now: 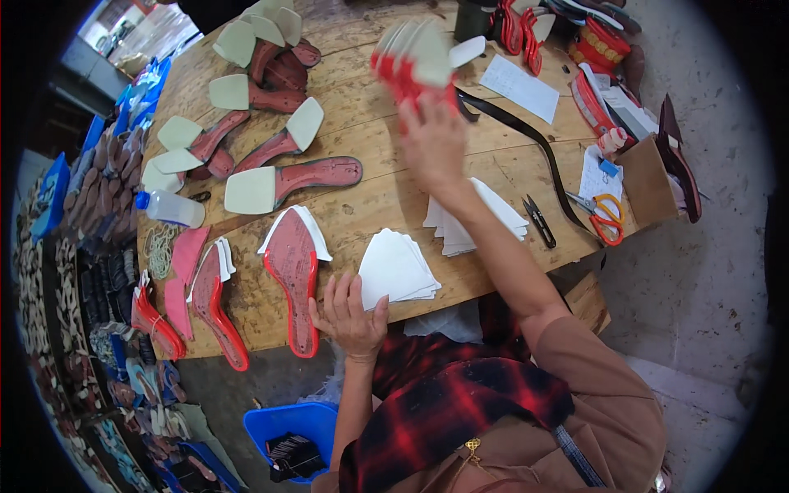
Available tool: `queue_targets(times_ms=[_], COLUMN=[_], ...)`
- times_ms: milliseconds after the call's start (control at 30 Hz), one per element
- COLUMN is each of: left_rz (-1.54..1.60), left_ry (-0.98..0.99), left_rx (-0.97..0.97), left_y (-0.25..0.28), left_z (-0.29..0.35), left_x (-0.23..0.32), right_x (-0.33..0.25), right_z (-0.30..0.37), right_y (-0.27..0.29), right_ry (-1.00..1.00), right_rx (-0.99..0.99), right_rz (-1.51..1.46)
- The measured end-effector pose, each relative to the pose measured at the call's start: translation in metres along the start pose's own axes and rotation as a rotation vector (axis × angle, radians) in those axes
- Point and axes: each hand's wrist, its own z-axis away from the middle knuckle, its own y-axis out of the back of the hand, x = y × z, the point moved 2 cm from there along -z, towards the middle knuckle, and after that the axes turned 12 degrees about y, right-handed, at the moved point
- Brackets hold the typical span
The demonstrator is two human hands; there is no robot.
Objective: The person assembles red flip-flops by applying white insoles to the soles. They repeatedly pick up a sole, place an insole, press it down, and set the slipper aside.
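Note:
My right hand (436,144) stretches far across the table, blurred by motion. Its fingers grip a bundle of red-edged shoe insoles (415,70) with pale front pads, which is blurred too. My left hand (353,320) lies with its fingers apart at the near edge, its fingertips beside a single red-edged insole (292,287). White lining shows around the toe of that insole. Next to the left hand is a fanned pile of white cut pieces (399,267). Under my right forearm, a second white pile (477,218) is partly covered.
Pink insoles with cream pads (316,177) cover the far left. A white bottle (173,208) with a blue cap lies nearby. Black thread snips (539,222), orange-handled scissors (606,218) and a black strap (526,127) lie right. A blue bin (259,423) stands below the table.

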Motion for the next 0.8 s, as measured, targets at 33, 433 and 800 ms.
queue_targets(times_ms=[33, 433, 800], left_rz=[0.018, 0.375, 1.133], left_ry=[-0.002, 0.009, 0.304], left_rx=[-0.010, -0.036, -0.303], left_y=[-0.001, 0.033, 0.043], left_z=[-0.001, 0.005, -0.037], left_x=[0.002, -0.011, 0.029], right_x=[-0.012, 0.021, 0.026], right_z=[0.009, 0.024, 0.035], right_y=[-0.012, -0.007, 0.049], right_ry=[0.056, -0.346, -0.359], right_rx=[-0.150, -0.307, 0.177], right_rz=[-0.016, -0.693, -1.096])
